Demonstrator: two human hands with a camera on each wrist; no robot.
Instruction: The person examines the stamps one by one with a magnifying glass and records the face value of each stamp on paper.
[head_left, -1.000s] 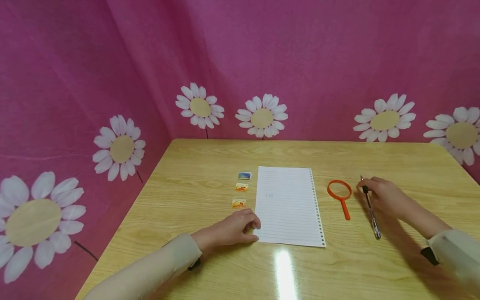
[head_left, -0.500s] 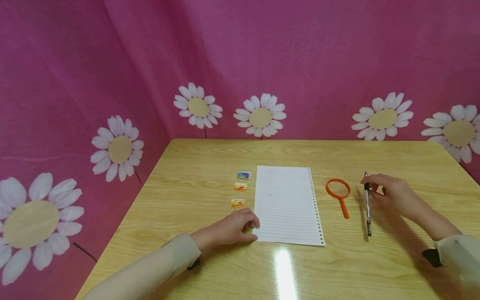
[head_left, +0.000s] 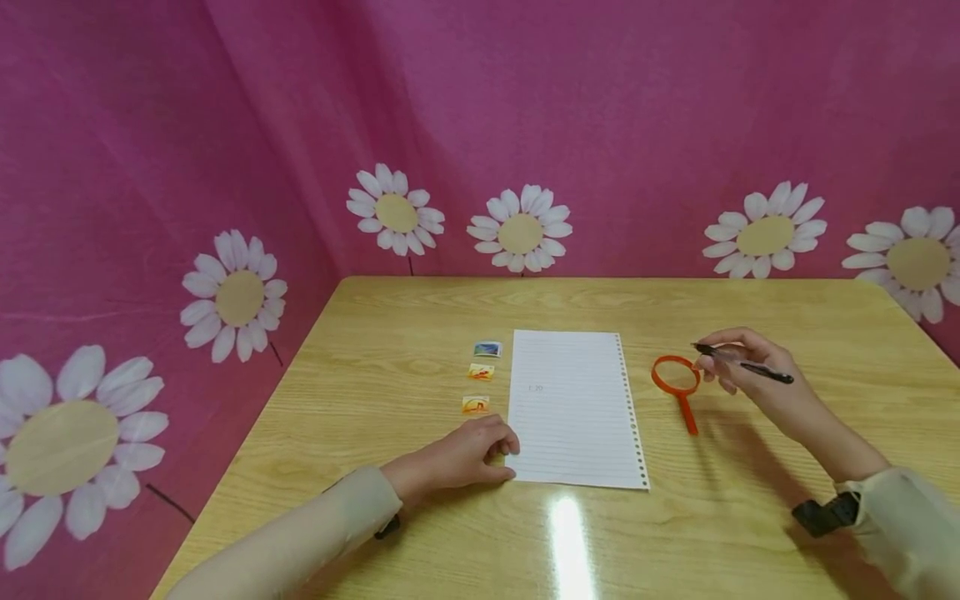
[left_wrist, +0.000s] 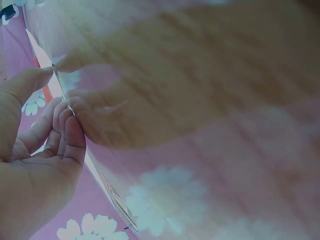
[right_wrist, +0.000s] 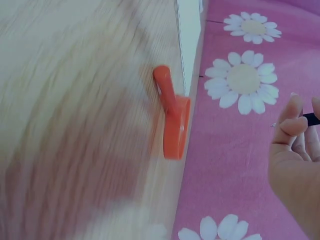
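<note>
Between the thumb and fingers of my right hand a pen is held up off the table, its black tip pointing left. The right wrist view shows part of the pen in the fingertips. My left hand rests on the table, bent fingertips on the left edge of a sheet of lined paper and thumb near its lower left corner. A small "1.20" is written on the sheet. Below and left of the pen lies an orange magnifying glass, its handle toward me.
Left of the sheet, three small stamps lie in a column: a blue one, an orange one and another orange one. A pink curtain with white daisies stands behind the wooden table.
My right hand has lifted the pen off the table and turned it from upright in view to nearly sideways, moving slightly left. The left hand stays at the sheet's edge.
</note>
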